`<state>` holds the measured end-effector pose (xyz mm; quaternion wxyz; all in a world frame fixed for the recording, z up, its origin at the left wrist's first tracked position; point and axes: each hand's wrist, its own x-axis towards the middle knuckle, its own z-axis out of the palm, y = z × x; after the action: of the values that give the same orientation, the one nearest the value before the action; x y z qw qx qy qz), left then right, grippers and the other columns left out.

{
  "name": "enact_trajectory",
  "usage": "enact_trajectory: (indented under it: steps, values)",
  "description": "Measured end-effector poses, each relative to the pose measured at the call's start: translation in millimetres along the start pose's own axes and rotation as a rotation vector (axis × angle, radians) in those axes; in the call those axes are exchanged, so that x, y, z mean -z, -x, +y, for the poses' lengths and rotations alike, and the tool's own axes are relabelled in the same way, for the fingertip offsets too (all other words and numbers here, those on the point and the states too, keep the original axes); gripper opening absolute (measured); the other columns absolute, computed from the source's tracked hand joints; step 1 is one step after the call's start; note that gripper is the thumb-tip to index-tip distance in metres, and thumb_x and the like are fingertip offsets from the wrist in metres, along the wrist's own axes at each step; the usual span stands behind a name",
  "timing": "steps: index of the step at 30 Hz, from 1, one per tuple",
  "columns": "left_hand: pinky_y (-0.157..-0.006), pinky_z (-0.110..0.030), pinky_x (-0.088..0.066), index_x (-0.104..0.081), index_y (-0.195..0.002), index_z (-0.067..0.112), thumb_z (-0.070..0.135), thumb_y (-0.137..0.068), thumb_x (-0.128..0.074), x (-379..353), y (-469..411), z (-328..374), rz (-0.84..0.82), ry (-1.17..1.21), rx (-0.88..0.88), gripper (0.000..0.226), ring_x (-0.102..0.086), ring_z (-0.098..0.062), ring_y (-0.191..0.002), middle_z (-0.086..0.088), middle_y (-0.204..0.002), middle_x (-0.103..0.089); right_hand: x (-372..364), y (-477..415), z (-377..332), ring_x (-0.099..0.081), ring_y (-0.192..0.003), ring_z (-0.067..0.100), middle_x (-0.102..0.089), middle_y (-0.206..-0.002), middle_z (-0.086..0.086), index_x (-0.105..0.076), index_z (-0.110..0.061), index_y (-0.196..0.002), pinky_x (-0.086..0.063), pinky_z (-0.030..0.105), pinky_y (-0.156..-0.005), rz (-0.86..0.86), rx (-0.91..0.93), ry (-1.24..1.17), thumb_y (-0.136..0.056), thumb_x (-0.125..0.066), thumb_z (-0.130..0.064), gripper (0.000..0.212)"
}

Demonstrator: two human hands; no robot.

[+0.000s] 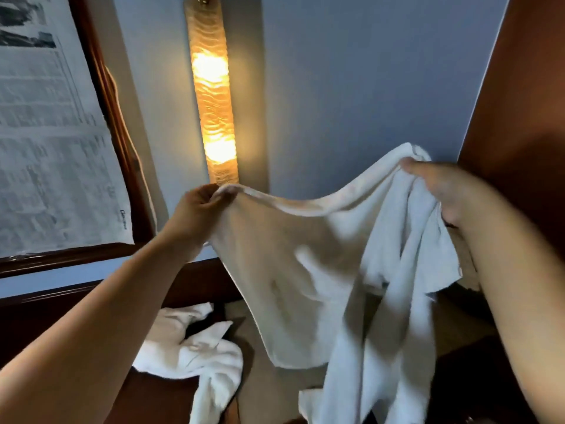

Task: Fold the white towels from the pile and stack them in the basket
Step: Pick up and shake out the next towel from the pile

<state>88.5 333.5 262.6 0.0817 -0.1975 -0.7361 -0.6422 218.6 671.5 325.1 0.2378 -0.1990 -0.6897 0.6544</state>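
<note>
I hold a white towel up in the air in front of the wall. My left hand pinches its upper left corner. My right hand grips the upper right edge, where the cloth is bunched. The towel sags between my hands and hangs down in loose folds. Below it, at the lower middle, a pile of crumpled white towels lies on a dark wooden surface. No basket is in view.
A lit vertical wall lamp glows on the blue-grey wall behind the towel. A dark-framed picture hangs at the left. A brown wooden panel stands at the right.
</note>
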Motion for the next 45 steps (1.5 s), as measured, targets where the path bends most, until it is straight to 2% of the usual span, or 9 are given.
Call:
enact_trajectory:
  steps: [4, 12, 17, 21, 26, 30, 37, 41, 45]
  values:
    - [-0.058, -0.028, -0.040, -0.065, -0.091, 0.007, 0.028, -0.095, -0.069, -49.8, 10.6, 50.6, -0.057, 0.194, -0.033, 0.022, -0.052, -0.021, -0.066, -0.013, -0.076, -0.056, 95.4, -22.3, 11.2, -0.067, -0.106, 0.026, -0.071, -0.104, 0.006, -0.067, -0.018, -0.094, -0.051, 0.044, -0.100, 0.181, 0.091, 0.022, -0.084, -0.072, -0.045, 0.030]
    - [-0.064, -0.030, -0.048, -0.070, -0.094, 0.011, 0.027, -0.097, -0.064, -223.9, 26.2, 84.3, -0.099, -0.313, -0.211, 0.017, -0.056, -0.018, -0.068, -0.003, -0.078, -0.063, 228.5, -19.2, 25.6, -0.067, -0.105, 0.030, -0.070, -0.114, 0.010, -0.064, -0.013, -0.119, -0.050, 0.047, -0.101, 0.123, 0.076, 0.291, -0.076, -0.077, -0.051, 0.059]
    - [-0.087, -0.042, -0.045, -0.074, -0.093, 0.027, 0.015, -0.087, -0.064, -271.1, 31.2, 44.2, 0.179, -0.901, -0.290, 0.017, -0.059, -0.032, -0.100, -0.001, -0.097, -0.070, 224.5, 45.1, 60.1, -0.068, -0.088, 0.013, -0.073, -0.095, 0.002, -0.068, -0.020, -0.100, -0.051, 0.031, -0.080, -0.626, 0.196, 0.787, -0.083, -0.077, -0.047, 0.032]
    - [-0.078, -0.032, -0.050, -0.067, -0.072, 0.031, 0.003, -0.083, -0.068, -272.7, 30.7, 5.1, 0.335, -0.580, -0.072, 0.030, -0.069, -0.029, -0.093, -0.002, -0.093, -0.076, 232.5, 73.1, 74.9, -0.050, -0.062, 0.010, -0.066, -0.090, 0.009, -0.063, -0.037, -0.107, -0.040, 0.029, -0.059, -1.119, 0.173, 0.962, -0.081, -0.082, -0.031, 0.033]
    - [-0.077, -0.041, -0.062, -0.063, -0.089, 0.007, -0.005, -0.094, -0.063, -312.1, 76.3, 18.2, 0.020, 0.259, 0.114, 0.012, -0.070, -0.035, -0.097, -0.014, -0.103, -0.074, 244.7, 43.1, 73.0, -0.053, -0.074, 0.023, -0.058, -0.083, -0.010, -0.057, -0.032, -0.088, -0.046, 0.038, -0.067, -0.800, 0.495, 0.755, -0.086, -0.074, -0.026, 0.018]
    - [-0.062, -0.033, -0.052, -0.049, -0.100, 0.011, 0.003, -0.100, -0.053, -356.5, 132.0, 55.1, -0.293, 0.721, 0.195, 0.008, -0.065, -0.028, -0.069, -0.021, -0.094, -0.068, 222.6, 30.8, 67.9, -0.051, -0.071, 0.026, -0.054, -0.076, -0.006, -0.050, -0.029, -0.082, -0.043, 0.039, -0.067, -0.536, 0.756, 0.511, -0.085, -0.072, -0.034, 0.023]
    - [-0.066, -0.043, -0.044, -0.048, -0.095, 0.017, 0.023, -0.097, -0.060, -378.6, 165.1, 64.8, -0.034, 0.430, 0.157, 0.014, -0.051, -0.026, -0.074, -0.014, -0.083, -0.055, 205.9, 21.5, 82.1, -0.053, -0.064, 0.008, -0.056, -0.073, -0.013, -0.048, -0.030, -0.088, -0.045, 0.030, -0.062, -0.317, 0.736, 0.428, -0.074, -0.081, -0.044, 0.038]
    - [-0.060, -0.034, -0.044, -0.049, -0.091, 0.023, 0.010, -0.106, -0.043, -346.2, 154.5, 63.2, 0.151, 0.390, 0.125, 0.021, -0.051, -0.022, -0.064, -0.006, -0.072, -0.057, 225.7, 12.2, 110.1, -0.064, -0.074, 0.005, -0.067, -0.084, -0.013, -0.059, -0.037, -0.095, -0.054, 0.029, -0.068, -0.568, 0.401, 0.737, -0.074, -0.085, -0.038, 0.034]
    - [-0.060, -0.034, -0.046, -0.047, -0.092, 0.023, 0.007, -0.107, -0.041, -319.6, 152.6, 60.0, 0.198, 0.446, 0.100, 0.023, -0.055, -0.019, -0.062, -0.005, -0.075, -0.063, 233.3, 14.2, 153.8, -0.064, -0.070, 0.007, -0.073, -0.079, -0.006, -0.072, -0.016, -0.086, -0.049, 0.028, -0.066, -0.694, 0.179, 0.482, -0.076, -0.082, -0.049, 0.036]
